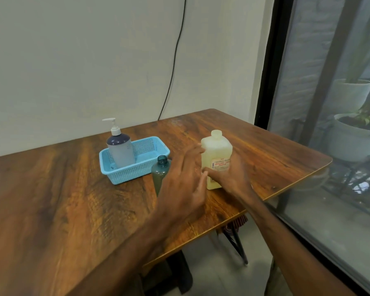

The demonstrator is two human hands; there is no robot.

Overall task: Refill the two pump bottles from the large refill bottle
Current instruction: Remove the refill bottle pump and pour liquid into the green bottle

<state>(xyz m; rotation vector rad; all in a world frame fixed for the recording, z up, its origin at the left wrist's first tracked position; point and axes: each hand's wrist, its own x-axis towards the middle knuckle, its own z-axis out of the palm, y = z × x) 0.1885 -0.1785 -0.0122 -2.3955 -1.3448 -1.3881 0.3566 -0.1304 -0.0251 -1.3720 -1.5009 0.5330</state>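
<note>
Right hand is wrapped round the uncapped refill bottle near the table's right edge; left hand hovers spread beside. A careless tilt could spill past the narrow green bottle.

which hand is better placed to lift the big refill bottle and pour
Right. The right hand is already wrapped around the refill bottle, while the left hand is spread open beside the uncapped green bottle, free to steady it.

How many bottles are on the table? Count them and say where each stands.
3. The pump bottle stands in the blue basket, the open green bottle just outside it, the large refill bottle at the right.
</note>
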